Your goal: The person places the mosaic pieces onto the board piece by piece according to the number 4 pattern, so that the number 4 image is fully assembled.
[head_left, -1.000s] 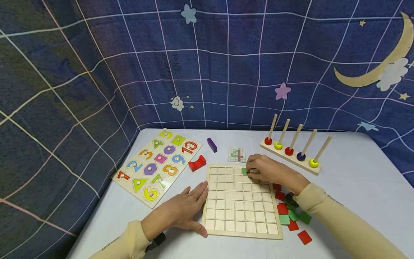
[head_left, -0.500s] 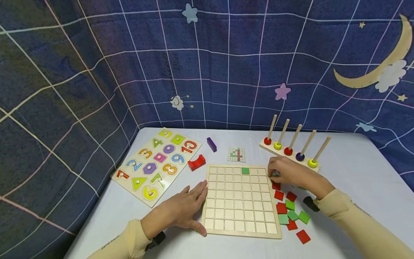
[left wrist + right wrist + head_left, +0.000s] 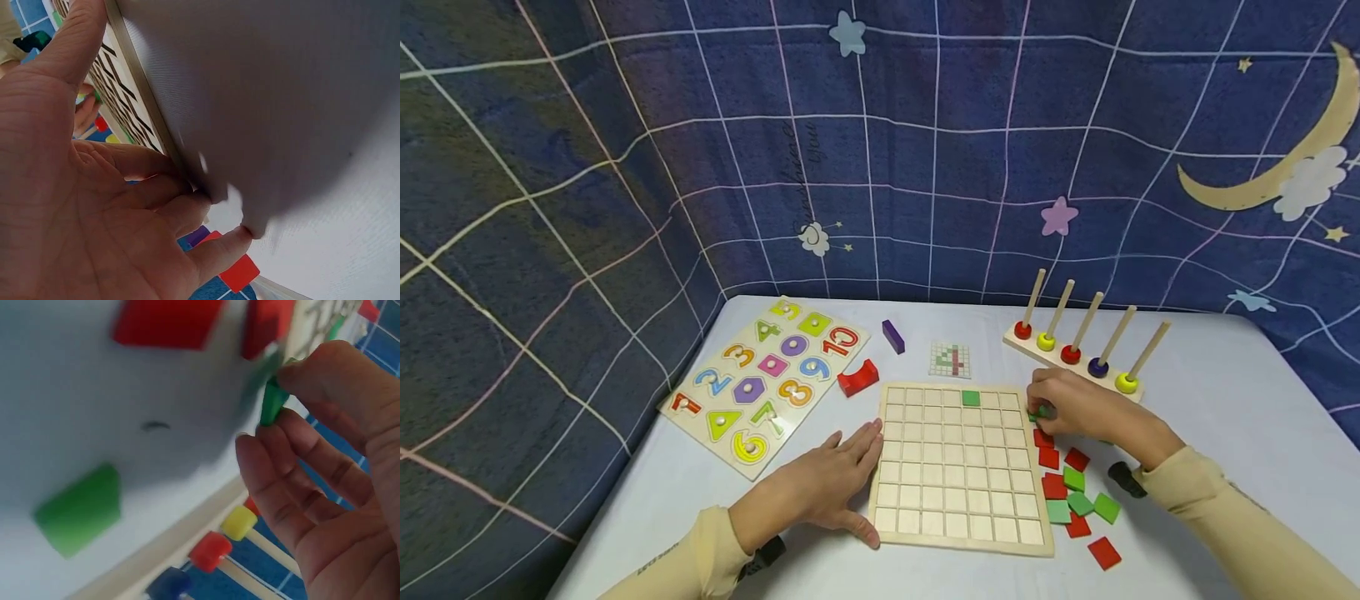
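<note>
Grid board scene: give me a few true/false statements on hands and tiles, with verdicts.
1. The right hand pinches a green tile. True.
2. The grid board holds three green tiles. False: only one placed tile sits in it, in the top row.
3. The left hand rests flat on the table against the board's left edge. True.
4. The loose red and green tiles lie to the left of the board. False: they lie to its right.
5. Each peg of the peg rack carries one ring. True.
</note>
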A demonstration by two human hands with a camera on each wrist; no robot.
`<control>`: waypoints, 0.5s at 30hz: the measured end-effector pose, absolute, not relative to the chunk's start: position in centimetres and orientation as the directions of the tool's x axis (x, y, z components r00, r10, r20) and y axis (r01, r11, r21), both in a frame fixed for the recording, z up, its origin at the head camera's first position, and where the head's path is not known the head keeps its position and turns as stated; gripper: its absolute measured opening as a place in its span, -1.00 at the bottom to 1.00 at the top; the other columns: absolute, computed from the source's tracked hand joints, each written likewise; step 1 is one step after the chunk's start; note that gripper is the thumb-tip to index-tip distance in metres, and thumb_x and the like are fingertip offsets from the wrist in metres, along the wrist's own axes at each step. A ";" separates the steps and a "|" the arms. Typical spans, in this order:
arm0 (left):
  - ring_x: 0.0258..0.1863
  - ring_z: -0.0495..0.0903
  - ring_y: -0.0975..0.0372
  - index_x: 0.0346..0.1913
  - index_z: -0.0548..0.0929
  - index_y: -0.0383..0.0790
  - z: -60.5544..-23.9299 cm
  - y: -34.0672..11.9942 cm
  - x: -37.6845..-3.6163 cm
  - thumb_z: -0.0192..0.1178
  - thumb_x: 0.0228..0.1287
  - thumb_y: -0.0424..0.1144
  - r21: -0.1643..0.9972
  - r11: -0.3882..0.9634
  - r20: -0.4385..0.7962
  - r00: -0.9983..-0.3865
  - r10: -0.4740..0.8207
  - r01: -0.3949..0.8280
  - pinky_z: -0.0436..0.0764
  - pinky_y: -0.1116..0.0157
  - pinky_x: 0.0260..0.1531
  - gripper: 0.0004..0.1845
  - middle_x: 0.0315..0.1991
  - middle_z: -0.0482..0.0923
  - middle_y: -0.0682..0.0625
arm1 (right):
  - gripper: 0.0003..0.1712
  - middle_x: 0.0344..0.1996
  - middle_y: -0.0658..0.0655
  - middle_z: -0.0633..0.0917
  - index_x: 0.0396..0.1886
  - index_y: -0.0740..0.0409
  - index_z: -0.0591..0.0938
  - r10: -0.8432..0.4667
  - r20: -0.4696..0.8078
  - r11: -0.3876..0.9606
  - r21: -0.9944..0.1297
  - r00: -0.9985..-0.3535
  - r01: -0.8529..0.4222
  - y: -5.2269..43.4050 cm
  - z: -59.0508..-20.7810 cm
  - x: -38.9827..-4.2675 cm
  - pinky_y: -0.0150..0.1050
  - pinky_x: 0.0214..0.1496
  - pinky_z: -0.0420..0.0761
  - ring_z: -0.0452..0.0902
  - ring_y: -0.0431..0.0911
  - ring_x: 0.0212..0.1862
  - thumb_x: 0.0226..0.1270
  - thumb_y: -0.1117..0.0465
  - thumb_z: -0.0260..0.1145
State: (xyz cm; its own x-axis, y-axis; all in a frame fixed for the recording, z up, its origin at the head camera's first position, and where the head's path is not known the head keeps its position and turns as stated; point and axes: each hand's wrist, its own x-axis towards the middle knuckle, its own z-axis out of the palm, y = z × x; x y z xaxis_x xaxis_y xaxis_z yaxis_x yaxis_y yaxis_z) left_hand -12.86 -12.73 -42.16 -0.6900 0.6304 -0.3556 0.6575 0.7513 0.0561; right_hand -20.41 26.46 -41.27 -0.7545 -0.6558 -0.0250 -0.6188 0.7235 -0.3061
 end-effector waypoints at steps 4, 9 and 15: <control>0.77 0.04 0.04 0.71 0.10 -0.34 -41.9 -12.6 -12.8 0.38 -0.01 0.59 0.053 0.754 -0.369 -0.689 0.624 0.654 0.31 -0.10 0.65 0.45 0.77 -0.05 -0.23 | -0.82 -0.41 -0.03 0.54 -0.38 0.03 0.70 -0.665 0.027 0.706 -0.304 -0.746 -0.640 26.1 -41.0 -20.7 -0.39 -0.35 0.46 0.32 -0.28 -0.35 0.21 0.36 0.55; 0.77 0.04 0.04 0.71 0.11 -0.34 -41.8 -12.5 -12.8 0.39 -0.01 0.59 0.045 0.756 -0.373 -0.691 0.619 0.653 0.31 -0.09 0.65 0.44 0.77 -0.04 -0.21 | -0.85 -0.41 -0.01 0.56 -0.37 0.08 0.69 -0.761 0.151 0.575 -0.294 -0.631 -0.764 24.4 -41.9 -21.8 -0.34 -0.38 0.46 0.32 -0.28 -0.36 0.20 0.35 0.52; 0.77 0.06 0.06 0.70 0.12 -0.34 -41.9 -12.6 -12.7 0.40 -0.03 0.59 0.045 0.757 -0.370 -0.693 0.618 0.651 0.32 -0.08 0.65 0.44 0.77 -0.02 -0.21 | -0.89 -0.35 0.04 0.64 -0.31 0.15 0.73 -0.791 0.076 0.558 -0.318 -0.607 -0.766 20.3 -41.6 -21.8 -0.38 -0.28 0.55 0.39 -0.26 -0.31 0.26 0.41 0.50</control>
